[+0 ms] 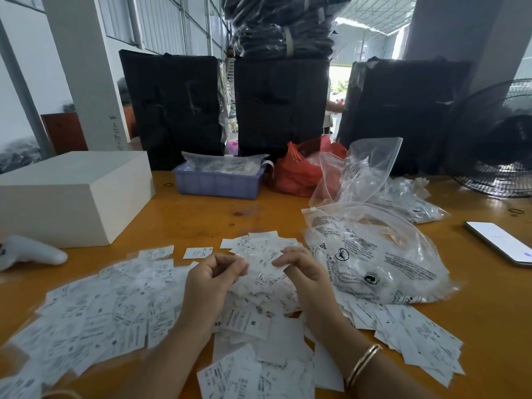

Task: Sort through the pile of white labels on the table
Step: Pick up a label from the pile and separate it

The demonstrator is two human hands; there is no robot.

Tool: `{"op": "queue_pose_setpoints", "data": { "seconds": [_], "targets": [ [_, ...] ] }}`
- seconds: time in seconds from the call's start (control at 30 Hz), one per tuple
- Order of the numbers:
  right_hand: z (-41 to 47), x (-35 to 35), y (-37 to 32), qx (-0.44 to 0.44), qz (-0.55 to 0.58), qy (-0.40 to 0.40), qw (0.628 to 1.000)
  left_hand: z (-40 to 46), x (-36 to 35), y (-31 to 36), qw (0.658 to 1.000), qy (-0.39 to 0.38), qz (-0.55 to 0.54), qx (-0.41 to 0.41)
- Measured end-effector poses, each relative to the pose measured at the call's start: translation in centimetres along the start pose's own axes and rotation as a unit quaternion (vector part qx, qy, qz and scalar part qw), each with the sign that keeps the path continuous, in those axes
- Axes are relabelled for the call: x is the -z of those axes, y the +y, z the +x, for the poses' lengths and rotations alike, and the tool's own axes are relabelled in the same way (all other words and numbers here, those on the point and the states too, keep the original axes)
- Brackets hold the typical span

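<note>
A wide pile of white printed labels covers the near part of the orange table, heaped highest in the middle. My left hand hovers over the heap with its fingers curled, and a white label edge shows at its fingertips. My right hand is just to the right, its fingers pinching a white label from the heap. A single label lies apart behind my left hand.
A white box stands at left, a white handheld device in front of it. A purple tray, a red bag and clear plastic bags sit behind and right. A phone and a fan are far right.
</note>
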State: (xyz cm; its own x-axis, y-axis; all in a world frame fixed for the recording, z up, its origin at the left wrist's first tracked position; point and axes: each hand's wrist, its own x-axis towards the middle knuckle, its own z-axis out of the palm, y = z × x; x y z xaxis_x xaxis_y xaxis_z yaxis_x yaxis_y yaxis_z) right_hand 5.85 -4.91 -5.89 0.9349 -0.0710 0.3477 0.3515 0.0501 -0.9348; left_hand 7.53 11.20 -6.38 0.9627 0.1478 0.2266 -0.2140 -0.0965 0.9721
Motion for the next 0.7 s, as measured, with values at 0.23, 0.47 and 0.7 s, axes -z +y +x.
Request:
{"op": "queue_pose_setpoints", "data": {
  "seconds": [0.23, 0.47, 0.7],
  "targets": [
    [-0.4, -0.2, 0.3, -0.068, -0.068, -0.057, 0.994, -0.3, 0.1, 0.7, 0.999, 0.000, -0.049, 0.014],
    [-0.2, -0.9, 0.3, -0.048, -0.168, -0.051, 0.983, -0.6, -0.4, 0.5, 0.998, -0.047, -0.046, -0.005],
    [-0.2, -0.5, 0.5, -0.043, -0.150, -0.020, 0.988, -0.6, 0.0, 0.3, 0.986, -0.164, 0.005, 0.021]
  ]
}}
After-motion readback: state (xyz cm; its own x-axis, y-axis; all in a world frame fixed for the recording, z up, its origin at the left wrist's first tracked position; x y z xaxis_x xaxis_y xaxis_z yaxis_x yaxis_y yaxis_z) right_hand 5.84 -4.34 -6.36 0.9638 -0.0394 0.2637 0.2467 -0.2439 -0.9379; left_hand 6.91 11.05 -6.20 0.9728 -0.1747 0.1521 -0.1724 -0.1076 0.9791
